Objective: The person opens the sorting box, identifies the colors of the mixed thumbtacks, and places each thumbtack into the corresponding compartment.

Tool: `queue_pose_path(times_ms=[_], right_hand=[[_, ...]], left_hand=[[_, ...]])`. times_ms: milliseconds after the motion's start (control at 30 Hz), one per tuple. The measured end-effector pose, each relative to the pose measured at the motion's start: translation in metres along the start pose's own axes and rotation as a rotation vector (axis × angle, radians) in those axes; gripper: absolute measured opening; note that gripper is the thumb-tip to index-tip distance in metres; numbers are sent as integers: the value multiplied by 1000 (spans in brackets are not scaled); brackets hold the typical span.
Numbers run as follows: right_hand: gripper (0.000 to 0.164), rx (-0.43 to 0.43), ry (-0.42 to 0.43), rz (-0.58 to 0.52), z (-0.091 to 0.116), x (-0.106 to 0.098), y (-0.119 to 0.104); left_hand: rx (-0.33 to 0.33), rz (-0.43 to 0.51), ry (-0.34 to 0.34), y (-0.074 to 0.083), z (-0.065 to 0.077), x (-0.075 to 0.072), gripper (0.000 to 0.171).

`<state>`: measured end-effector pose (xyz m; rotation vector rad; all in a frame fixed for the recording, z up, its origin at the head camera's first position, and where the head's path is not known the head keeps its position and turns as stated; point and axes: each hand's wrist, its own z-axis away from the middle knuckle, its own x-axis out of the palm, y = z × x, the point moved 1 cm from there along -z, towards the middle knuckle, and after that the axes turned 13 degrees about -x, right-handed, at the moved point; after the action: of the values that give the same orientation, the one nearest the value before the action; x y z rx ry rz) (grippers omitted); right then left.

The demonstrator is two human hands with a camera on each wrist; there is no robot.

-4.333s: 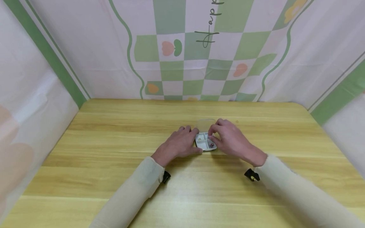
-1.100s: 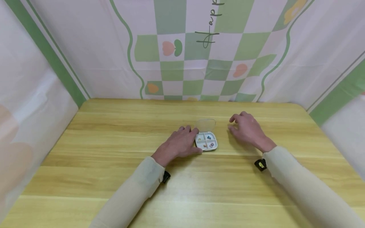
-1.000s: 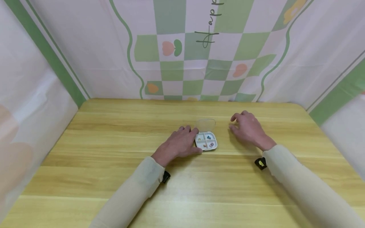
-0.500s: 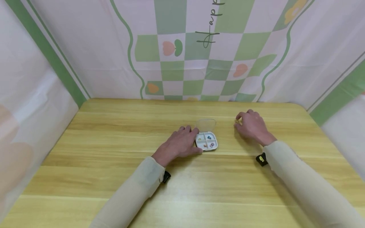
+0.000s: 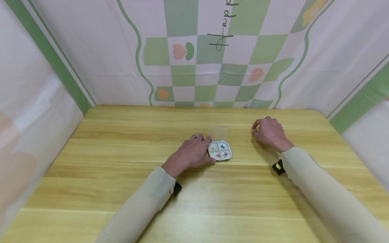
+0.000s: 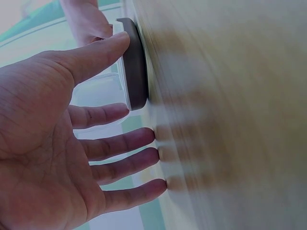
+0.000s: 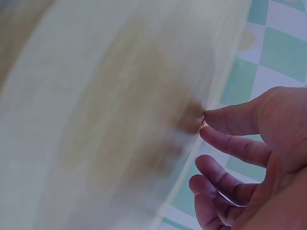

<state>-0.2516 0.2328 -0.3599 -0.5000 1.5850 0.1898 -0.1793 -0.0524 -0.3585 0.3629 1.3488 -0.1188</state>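
A small white pill box (image 5: 220,151) with four compartments lies on the table, its clear lid (image 5: 219,133) swung back. Tiny coloured pieces sit in it: yellowish at back left, blue at back right, orange at front left, purple rings at front right. My left hand (image 5: 191,152) holds the box's left side between thumb and index finger; the other fingertips touch the table in the left wrist view. Right of the box, my right hand (image 5: 268,134) pinches a tiny reddish thin piece (image 7: 203,120) at the tabletop between thumb and index finger; its kind is too small to tell.
The wooden table (image 5: 146,135) runs back to a patterned curtain (image 5: 209,74) in green and white. More curtain hangs on the left and right sides. Black straps (image 5: 177,188) show at both wrists.
My right hand left the box, moved right and closed thumb and index finger on a tiny piece at the table. An orange piece now sits in the front left compartment. My left hand stayed put.
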Motion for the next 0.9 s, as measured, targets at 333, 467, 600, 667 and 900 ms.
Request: queue_pose_path(times_ms=[333, 467, 600, 667, 900], right_hand=[[20, 11, 31, 14, -1, 1, 3], [19, 4, 32, 11, -2, 0, 3], [18, 2, 31, 12, -3, 0, 2], [17, 0, 29, 15, -4, 0, 2], [15, -6, 36, 23, -5, 1, 2]], left_hand=[[8, -5, 11, 0, -1, 2, 73], [10, -10, 13, 0, -1, 2, 74], [11, -10, 13, -1, -1, 2, 74], [11, -7, 13, 0, -1, 1, 74], [6, -6, 8, 0, 0, 1, 73]])
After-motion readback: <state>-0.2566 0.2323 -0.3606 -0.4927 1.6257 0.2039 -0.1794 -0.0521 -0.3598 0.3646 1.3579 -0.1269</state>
